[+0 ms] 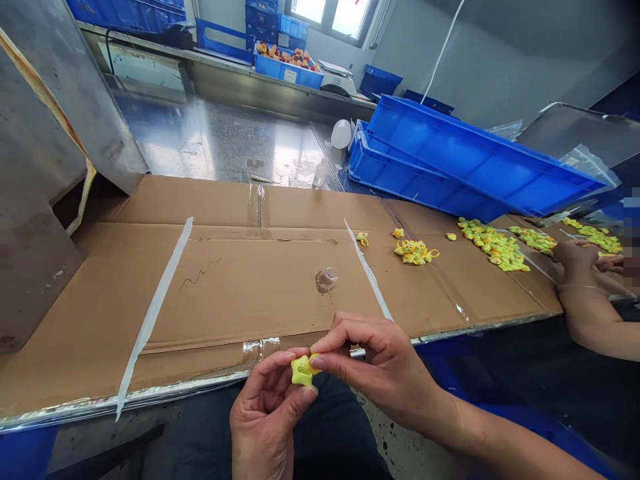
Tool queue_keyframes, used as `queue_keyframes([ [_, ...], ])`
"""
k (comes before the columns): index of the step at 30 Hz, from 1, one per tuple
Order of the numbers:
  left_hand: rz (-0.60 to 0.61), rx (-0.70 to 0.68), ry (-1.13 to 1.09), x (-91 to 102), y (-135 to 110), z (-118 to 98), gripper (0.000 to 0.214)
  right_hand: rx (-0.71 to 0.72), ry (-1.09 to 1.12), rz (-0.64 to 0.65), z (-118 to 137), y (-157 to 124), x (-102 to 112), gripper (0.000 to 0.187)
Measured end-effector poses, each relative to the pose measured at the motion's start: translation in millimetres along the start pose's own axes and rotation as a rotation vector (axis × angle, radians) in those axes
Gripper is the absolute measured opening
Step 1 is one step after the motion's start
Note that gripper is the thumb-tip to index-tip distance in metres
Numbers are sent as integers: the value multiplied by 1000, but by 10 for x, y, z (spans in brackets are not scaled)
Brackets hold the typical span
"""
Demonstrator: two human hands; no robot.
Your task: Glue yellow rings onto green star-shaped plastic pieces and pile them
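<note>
In front of the table edge, my left hand (pixel 273 407) pinches a small yellow-green star-shaped toy piece (pixel 301 371) between thumb and fingers. A slot or hollow shows on the side facing me. My right hand (pixel 373 363) pinches a small yellow part (pixel 315 362) against the star's right side; fingers mostly cover this part, so its full shape is hidden. Beyond my hands, a small clear cup (pixel 327 279) stands on the cardboard with a wet patch about it. To its right lie a heap of yellow star toys (pixel 414 252), some with rings, and a few single ones.
Cardboard (pixel 250 287) with white tape strips covers the table. Stacked blue crates (pixel 470 160) stand at the back right. More yellow toys (pixel 495 243) lie farther right, near another person's hands (pixel 577 263). A metal housing (pixel 35 200) rises on the left.
</note>
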State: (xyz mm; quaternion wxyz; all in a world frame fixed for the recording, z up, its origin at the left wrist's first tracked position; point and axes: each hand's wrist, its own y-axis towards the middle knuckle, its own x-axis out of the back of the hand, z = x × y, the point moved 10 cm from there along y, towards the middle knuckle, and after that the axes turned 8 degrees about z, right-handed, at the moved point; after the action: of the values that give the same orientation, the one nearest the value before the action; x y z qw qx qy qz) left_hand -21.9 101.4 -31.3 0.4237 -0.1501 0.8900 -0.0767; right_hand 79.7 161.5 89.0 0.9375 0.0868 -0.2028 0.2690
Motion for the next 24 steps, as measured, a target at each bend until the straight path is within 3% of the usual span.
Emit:
queue_keyframes([
  [8,-30,-30,48,0,-35,-51,30,31,-72,38,-16,-9,-62,9],
  [15,-22,-42,62,-3,-39,-79,28,32,-96,61,-16,0,-94,22],
  [24,0,-60,94,11,-34,-109,29,89,-151,95,21,-13,-137,3],
])
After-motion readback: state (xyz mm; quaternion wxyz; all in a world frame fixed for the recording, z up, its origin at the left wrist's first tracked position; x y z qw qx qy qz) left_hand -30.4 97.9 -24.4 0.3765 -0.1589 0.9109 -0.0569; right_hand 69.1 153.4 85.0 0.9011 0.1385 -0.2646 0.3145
